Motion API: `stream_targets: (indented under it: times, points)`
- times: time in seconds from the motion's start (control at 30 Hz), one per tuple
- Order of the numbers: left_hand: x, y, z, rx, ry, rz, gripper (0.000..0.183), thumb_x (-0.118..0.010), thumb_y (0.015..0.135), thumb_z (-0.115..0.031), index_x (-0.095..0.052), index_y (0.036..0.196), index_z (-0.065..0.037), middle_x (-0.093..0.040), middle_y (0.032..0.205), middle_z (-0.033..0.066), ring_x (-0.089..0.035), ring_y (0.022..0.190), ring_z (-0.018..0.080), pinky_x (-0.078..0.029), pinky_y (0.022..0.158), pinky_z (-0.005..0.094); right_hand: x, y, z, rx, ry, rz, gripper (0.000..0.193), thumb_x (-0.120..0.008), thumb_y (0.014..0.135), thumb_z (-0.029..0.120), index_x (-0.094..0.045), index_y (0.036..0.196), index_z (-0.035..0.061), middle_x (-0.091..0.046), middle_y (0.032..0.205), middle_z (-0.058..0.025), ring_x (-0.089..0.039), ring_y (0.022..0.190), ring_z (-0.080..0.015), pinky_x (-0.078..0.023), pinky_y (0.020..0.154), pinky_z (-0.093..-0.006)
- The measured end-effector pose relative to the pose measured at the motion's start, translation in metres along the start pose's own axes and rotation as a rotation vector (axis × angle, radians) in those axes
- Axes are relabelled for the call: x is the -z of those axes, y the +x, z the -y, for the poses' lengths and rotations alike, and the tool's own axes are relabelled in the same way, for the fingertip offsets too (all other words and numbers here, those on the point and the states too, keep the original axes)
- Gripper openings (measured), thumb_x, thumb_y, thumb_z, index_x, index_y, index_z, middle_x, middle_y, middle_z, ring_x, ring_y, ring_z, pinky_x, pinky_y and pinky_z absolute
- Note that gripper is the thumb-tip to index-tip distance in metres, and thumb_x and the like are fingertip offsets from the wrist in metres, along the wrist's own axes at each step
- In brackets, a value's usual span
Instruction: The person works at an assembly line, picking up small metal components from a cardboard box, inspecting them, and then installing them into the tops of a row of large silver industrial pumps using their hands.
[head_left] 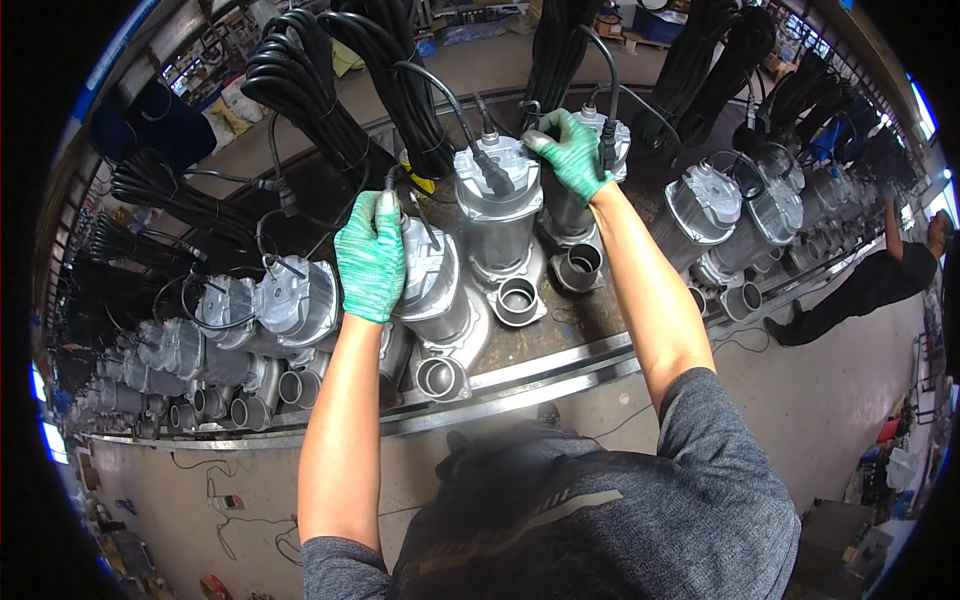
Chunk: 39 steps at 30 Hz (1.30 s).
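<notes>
My left hand (370, 258), in a green knit glove, has its fingers closed at the rim of a grey metal pump (428, 275). Its fingertips meet beside a short black cable, and what they hold is hidden. My right hand (572, 158), gloved the same way, is bent into a pinch between two upright pumps. Whatever lies in that pinch is too small to make out. Left of it stands a silver pump (497, 215) with a black cable plug (492, 172) lying on its top. Behind my right hand is another pump (612, 135), partly covered.
Long rows of similar pumps (295, 300) line the bench (560, 345) on both sides. Coiled black cables (305, 95) rise behind them. A metal rail (500, 385) runs along the front edge. At the right, another person (865, 290) in dark clothes stands by the bench.
</notes>
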<state>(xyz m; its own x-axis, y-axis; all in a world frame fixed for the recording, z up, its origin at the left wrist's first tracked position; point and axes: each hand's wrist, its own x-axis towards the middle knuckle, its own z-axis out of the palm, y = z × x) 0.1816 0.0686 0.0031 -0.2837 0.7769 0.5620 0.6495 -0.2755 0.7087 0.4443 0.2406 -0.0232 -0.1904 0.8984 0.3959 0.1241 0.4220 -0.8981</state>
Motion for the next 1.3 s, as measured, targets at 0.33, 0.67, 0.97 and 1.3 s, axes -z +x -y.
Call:
stream_targets:
  times: [0.33, 0.67, 0.97, 1.3]
  points:
    - [0.001, 0.0, 0.0, 0.031, 0.003, 0.009, 0.033, -0.055, 0.107, -0.032, -0.065, 0.096, -0.003, -0.065, 0.073, 0.0155, -0.062, 0.063, 0.0265, -0.049, 0.063, 0.0397, -0.013, 0.006, 0.001, -0.037, -0.004, -0.032, 0.024, -0.079, 0.09, 0.017, -0.066, 0.101, 0.0014, -0.07, 0.092, -0.0041, -0.066, 0.086, -0.0101, -0.053, 0.078, -0.0257]
    - [-0.001, 0.002, 0.004, 0.017, -0.008, 0.006, 0.031, -0.055, 0.106, -0.031, -0.066, 0.099, -0.003, -0.068, 0.075, 0.0163, -0.067, 0.066, 0.0303, -0.05, 0.063, 0.0411, -0.019, 0.009, -0.01, -0.183, 0.167, -0.122, 0.027, -0.081, 0.089, 0.016, -0.057, 0.088, 0.0019, -0.063, 0.082, -0.0039, -0.065, 0.077, -0.0108, -0.054, 0.073, -0.0266]
    - [-0.002, 0.003, 0.001, 0.044, 0.001, 0.019, 0.031, -0.055, 0.106, -0.032, -0.066, 0.099, -0.003, -0.068, 0.074, 0.0164, -0.067, 0.066, 0.0317, -0.05, 0.064, 0.0414, 0.011, 0.0, -0.02, -0.094, 0.195, 0.147, 0.026, -0.067, 0.101, 0.019, -0.067, 0.117, -0.0005, -0.071, 0.099, -0.0049, -0.062, 0.073, -0.01, -0.053, 0.067, -0.0259]
    - [0.001, 0.002, 0.003, 0.034, 0.002, 0.011, 0.031, -0.055, 0.106, -0.031, -0.066, 0.099, -0.003, -0.067, 0.074, 0.0164, -0.067, 0.066, 0.0305, -0.05, 0.064, 0.0403, 0.0, -0.003, -0.014, 0.062, -0.127, -0.055, 0.025, -0.075, 0.094, 0.022, -0.068, 0.103, 0.0006, -0.07, 0.088, -0.0051, -0.062, 0.082, -0.0119, -0.051, 0.077, -0.0292]
